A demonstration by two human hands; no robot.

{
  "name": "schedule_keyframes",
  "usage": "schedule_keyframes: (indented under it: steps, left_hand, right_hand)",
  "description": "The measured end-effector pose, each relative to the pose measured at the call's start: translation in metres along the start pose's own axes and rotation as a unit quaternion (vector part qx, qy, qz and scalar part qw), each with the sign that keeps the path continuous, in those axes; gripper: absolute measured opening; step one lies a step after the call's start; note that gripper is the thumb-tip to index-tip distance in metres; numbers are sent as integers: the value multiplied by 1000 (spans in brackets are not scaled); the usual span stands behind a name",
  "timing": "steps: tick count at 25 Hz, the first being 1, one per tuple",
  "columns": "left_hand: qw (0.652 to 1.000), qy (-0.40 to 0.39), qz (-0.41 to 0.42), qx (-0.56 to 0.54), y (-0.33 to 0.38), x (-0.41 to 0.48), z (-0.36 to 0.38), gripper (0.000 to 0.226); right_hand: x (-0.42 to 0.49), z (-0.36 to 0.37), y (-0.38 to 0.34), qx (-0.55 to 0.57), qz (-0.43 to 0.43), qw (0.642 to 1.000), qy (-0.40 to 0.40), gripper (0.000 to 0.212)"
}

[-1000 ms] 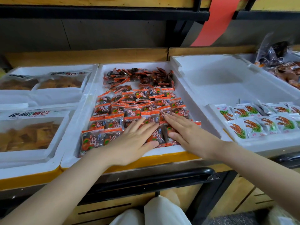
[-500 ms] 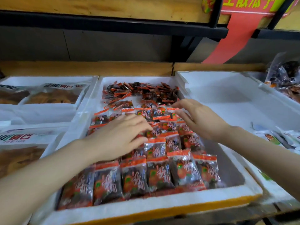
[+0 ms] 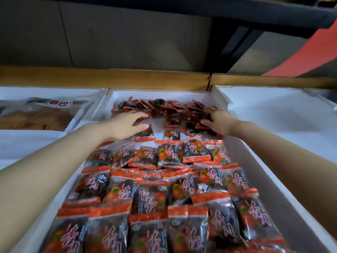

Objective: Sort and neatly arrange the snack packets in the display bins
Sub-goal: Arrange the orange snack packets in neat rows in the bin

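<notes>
Your left hand (image 3: 124, 125) rests on the loose heap (image 3: 164, 106) at the far end of the middle white bin (image 3: 269, 189), its fingers (image 3: 138, 115) straight and slightly spread. Your right hand (image 3: 220, 121) meets the heap from the other side, fingers curled into it; whether they pinch a packet, you cannot tell. Nearer you, the snack packets (image 3: 164, 194) lie in neat overlapping rows.

Shelf (image 3: 145, 79): wooden back rail runs across the middle of the frame.
Left bin (image 3: 54, 91): white, upper left.
Middle bin (image 3: 273, 194): white foam, centre to bottom.
Right bin (image 3: 273, 106): white, upper right.
</notes>
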State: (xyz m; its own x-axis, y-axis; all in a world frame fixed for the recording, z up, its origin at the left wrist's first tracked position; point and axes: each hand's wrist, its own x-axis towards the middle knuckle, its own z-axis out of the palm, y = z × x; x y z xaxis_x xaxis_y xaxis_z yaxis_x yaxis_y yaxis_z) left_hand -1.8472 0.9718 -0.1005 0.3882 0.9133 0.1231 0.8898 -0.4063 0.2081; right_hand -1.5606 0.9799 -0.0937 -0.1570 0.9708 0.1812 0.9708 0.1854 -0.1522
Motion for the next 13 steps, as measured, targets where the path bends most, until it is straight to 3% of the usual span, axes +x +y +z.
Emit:
schedule_keyframes:
  steps: [3,7,9,13]
  left_hand:
    - [996,-60,-7,-61,-17,17,13,61]
    - [996,-85,-3,-34,-24,21,23,78]
    - [998,-48,-9,-26,-25,22,23,77]
    - [995,71,-45,-55,-25,21,20,48]
  right_hand:
    - [21,6,7,-28,12,997,-66,61]
    - [28,10,9,-6,-1,999,-51,74]
    - [28,10,10,13,-8,1000,-21,65]
    - [27,9,9,17,-34,997,68,16]
